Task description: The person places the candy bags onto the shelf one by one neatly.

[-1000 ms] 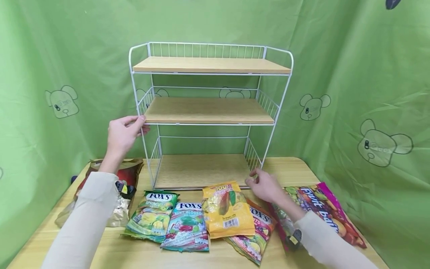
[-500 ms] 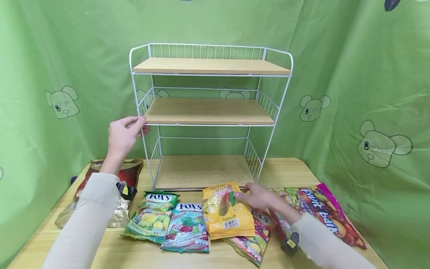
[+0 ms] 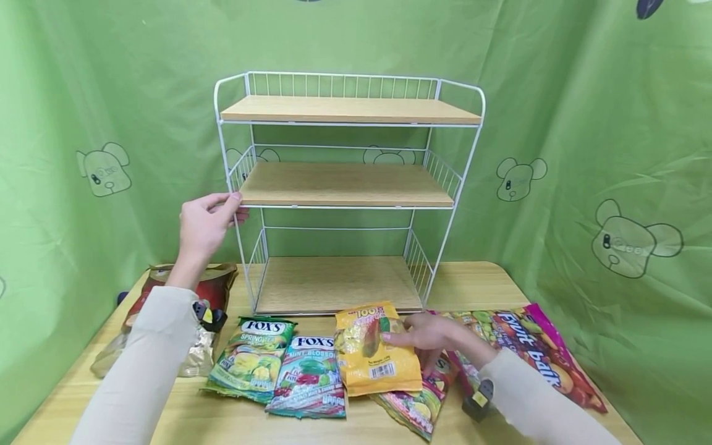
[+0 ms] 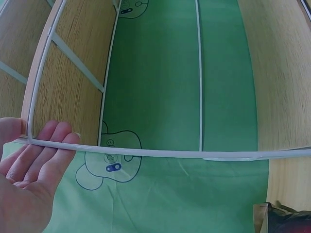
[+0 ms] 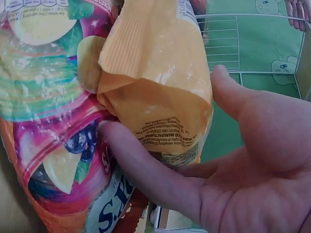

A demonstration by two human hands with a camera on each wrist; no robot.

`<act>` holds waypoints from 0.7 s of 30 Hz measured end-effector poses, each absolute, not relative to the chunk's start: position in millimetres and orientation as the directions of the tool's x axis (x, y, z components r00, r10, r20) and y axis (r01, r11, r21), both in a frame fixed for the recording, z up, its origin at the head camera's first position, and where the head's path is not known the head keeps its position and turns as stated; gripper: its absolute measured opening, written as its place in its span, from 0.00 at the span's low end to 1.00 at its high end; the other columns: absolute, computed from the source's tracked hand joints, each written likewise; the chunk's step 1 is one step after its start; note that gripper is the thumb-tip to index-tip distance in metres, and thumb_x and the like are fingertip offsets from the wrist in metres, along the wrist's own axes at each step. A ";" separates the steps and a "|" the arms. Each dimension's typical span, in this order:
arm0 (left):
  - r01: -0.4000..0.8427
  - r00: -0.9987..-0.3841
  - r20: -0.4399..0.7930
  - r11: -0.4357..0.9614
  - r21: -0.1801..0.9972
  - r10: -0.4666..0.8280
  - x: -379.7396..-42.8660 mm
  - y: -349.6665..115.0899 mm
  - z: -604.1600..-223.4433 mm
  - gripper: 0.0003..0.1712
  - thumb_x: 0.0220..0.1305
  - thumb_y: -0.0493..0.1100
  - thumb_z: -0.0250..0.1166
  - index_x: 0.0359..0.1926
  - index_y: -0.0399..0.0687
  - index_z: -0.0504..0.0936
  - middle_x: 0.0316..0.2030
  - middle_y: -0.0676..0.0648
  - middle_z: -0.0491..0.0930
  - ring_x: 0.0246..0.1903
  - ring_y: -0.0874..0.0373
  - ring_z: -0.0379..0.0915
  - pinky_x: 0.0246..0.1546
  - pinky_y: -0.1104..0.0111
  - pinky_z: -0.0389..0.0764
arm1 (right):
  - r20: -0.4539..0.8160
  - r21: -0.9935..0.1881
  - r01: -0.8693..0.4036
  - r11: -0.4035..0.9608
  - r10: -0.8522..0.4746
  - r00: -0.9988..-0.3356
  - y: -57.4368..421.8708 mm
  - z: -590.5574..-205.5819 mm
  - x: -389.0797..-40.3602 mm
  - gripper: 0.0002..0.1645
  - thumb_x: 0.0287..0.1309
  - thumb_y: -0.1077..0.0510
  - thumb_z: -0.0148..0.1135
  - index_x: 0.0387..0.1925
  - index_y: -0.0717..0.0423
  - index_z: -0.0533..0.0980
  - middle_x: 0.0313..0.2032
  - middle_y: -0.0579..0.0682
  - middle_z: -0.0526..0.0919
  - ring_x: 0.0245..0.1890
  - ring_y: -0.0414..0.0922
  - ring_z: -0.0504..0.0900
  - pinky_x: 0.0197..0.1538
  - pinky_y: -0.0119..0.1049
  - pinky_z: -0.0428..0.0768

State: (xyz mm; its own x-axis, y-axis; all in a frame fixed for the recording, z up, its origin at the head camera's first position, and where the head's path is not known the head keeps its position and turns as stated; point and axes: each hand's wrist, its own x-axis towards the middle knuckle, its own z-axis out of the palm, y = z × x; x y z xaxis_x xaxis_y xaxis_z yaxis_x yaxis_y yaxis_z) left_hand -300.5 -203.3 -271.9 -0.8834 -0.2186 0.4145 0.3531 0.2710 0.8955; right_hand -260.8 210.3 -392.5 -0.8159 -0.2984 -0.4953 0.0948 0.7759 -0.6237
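At the left front corner of the middle shelf, my left hand (image 3: 203, 225) grips the white wire rack (image 3: 350, 206). In the left wrist view its thumb lies on the shelf edge and the fingers (image 4: 51, 150) pass under the board. My right hand (image 3: 434, 334) is at the right side of a yellow mango candy bag (image 3: 364, 371). Its thumb touches the bag's front, while the other fingers, spread and fairly straight, reach under the bag's edge. Beneath lies a Fox's fruits candy bag (image 3: 419, 402), partly covered; the right index finger (image 5: 141, 165) lies against it.
Two more Fox's bags, a green one (image 3: 253, 361) and a blue-green one (image 3: 310, 380), lie left of the yellow bag. A dark red and gold bag (image 3: 214, 284) stands behind the left forearm. A large purple Fruit balm bag (image 3: 542, 352) lies under the right forearm.
My right hand has moved left and down from the rack's lower right front corner to the yellow bag, its fingers now at the bag's edge. The left hand and the bags stay put.
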 end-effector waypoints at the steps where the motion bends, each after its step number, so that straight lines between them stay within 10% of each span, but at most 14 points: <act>1: 0.356 -0.882 0.417 0.270 0.895 -0.219 -300.4 -203.1 -271.9 0.25 0.72 0.50 0.64 0.58 0.33 0.82 0.45 0.34 0.86 0.31 0.67 0.87 0.44 0.73 0.88 | -0.499 -0.636 0.105 0.764 -0.304 -0.812 210.0 -392.7 -260.7 0.60 0.62 0.30 0.63 0.75 0.69 0.55 0.40 0.57 0.85 0.28 0.53 0.88 0.30 0.46 0.92; 21: 0.383 -0.873 0.439 0.260 0.886 -0.211 -301.9 -205.0 -274.5 0.25 0.73 0.49 0.64 0.57 0.32 0.81 0.41 0.39 0.89 0.31 0.66 0.87 0.46 0.71 0.89 | -0.420 -0.689 0.084 0.720 -0.303 -0.855 207.9 -399.3 -261.2 0.48 0.63 0.40 0.68 0.68 0.70 0.63 0.35 0.55 0.85 0.28 0.51 0.88 0.27 0.46 0.91</act>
State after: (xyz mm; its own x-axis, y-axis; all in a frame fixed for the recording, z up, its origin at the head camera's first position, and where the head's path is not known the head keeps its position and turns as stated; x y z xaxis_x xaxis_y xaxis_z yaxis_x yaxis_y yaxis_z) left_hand -301.9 -205.0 -274.5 -0.8735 -0.2106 0.4390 0.3829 0.2598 0.8865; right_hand -261.2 207.9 -399.3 -0.8555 -0.3026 -0.4202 0.0841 0.7196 -0.6893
